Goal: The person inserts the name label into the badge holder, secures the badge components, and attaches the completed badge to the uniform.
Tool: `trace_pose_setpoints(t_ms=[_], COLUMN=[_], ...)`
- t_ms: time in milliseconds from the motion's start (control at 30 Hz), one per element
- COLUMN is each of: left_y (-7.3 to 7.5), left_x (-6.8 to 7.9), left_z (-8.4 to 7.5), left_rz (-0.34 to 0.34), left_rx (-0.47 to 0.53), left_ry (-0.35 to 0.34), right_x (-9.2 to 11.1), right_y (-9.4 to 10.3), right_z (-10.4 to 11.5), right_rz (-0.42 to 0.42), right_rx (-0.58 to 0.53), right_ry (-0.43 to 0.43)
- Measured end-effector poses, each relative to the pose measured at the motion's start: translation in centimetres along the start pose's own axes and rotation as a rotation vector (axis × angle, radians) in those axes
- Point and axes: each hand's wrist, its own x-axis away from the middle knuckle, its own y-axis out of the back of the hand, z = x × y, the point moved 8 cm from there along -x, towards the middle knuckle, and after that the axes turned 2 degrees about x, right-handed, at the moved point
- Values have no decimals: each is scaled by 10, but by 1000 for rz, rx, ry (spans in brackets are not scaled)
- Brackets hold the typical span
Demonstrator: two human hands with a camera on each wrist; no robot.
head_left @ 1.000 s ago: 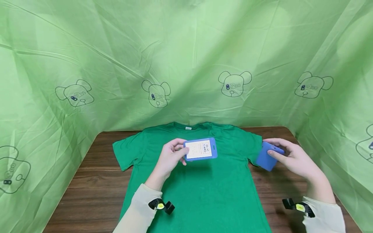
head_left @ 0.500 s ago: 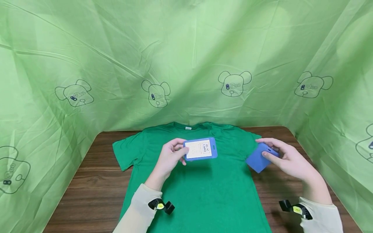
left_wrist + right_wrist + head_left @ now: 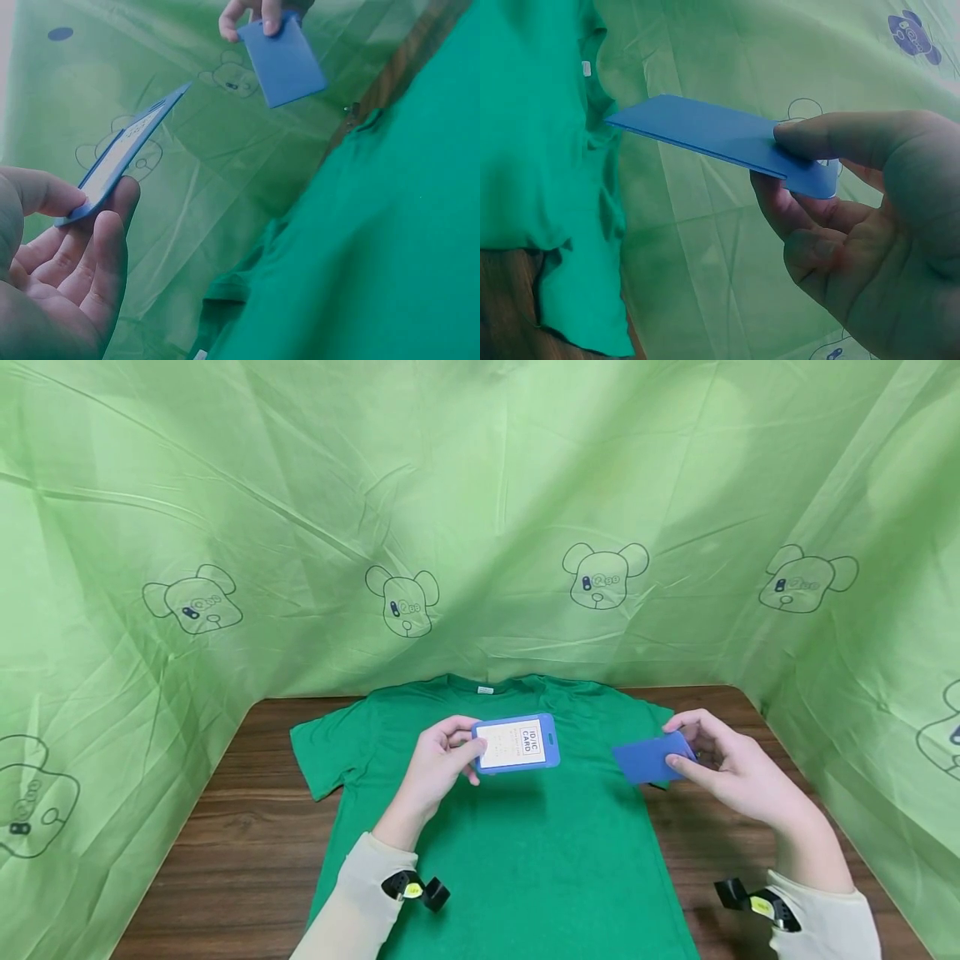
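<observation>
Badge (image 3: 517,743), printed side showing, pinched at 9-o'clock end by left grip (image 3: 441,762) over shirt (image 3: 525,852); second badge (image 3: 643,762) at its 3 o'clock, pinched by right grip (image 3: 744,775). Advisable: light edge pinch, print uncovered.

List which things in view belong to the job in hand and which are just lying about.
Job in hand:
blue ID/IC CARD holder, in the left hand
second blue holder, in the right hand

Apparently just there:
green T-shirt, laid on the wooden table
green printed curtain behind
</observation>
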Motion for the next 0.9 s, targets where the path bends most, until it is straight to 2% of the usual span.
trace_pose_setpoints(t_ms=[267,600,767,900], left_y=[0,1,2,1], left_x=[0,0,1,2], left_z=[-1,-1,-1,-4], left_rz=[6,7,9,14], left_rx=[13,20,29,36], left_ry=[0,-8,-18,-21], right_x=[-2,-4,-2,0], right_y=[1,7,10,9], right_z=[5,11,14,22], right_rz=[-43,-141,-168,-168], right_rx=[14,29,-19,-100], right_ry=[9,34,-9,-41])
